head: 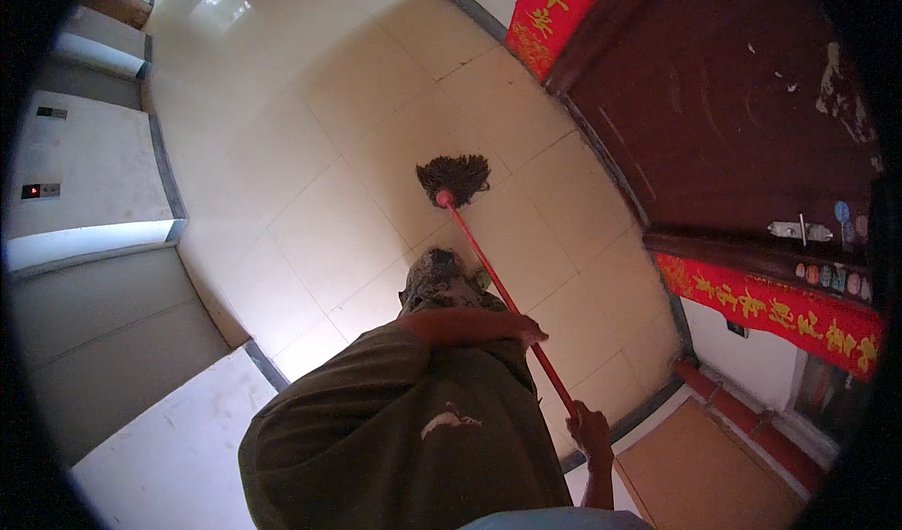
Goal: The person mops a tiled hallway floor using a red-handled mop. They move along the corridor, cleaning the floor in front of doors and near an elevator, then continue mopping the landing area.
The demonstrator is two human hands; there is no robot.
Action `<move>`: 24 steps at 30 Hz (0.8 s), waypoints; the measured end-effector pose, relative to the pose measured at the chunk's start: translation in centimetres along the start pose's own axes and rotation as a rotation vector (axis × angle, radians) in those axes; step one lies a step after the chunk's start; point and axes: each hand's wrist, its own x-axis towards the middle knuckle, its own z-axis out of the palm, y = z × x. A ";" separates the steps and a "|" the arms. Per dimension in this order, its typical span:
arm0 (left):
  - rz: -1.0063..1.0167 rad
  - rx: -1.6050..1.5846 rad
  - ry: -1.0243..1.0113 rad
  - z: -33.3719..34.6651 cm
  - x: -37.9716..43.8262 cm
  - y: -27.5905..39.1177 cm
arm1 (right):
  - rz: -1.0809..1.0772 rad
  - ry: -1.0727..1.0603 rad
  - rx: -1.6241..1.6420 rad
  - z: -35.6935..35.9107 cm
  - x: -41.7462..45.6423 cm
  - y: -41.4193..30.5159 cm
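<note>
A mop with a red pole [486, 263] slants down and away from me across the tiled floor [296, 170]. Its dark, stringy mop head [456, 176] lies spread on the tiles, joined to the pole by a red socket [444, 198]. My left arm crosses in front of my body, and my left hand [533, 331] is closed around the middle of the pole. Nearer to me, my right hand [589, 424] grips the pole by its upper end. My shoe [440, 259] shows partly, just behind the mop head; my clothes hide the rest of my legs.
On the right stands a dark red door [712, 121] with a metal handle [800, 231], flanked by red banners [768, 311] bearing gold writing. A red pipe [754, 424] and a brown panel [705, 466] are at lower right. Lift doors [120, 325] and call panels [41, 191] line the left wall.
</note>
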 end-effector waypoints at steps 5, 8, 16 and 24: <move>-0.231 0.173 0.160 -1.3 -2.6 -4.1 | -0.084 -0.029 0.114 -1.9 6.9 -3.8; -0.290 0.202 0.387 -3.2 -6.8 -5.9 | -0.045 -0.074 0.227 -5.3 11.0 -9.1; -0.248 0.308 0.796 -16.1 -19.0 -19.2 | -0.181 -0.044 0.129 -15.5 26.3 -22.2; -0.487 0.397 0.562 -25.7 -22.0 -29.1 | -0.181 0.076 0.124 -19.2 38.3 -24.7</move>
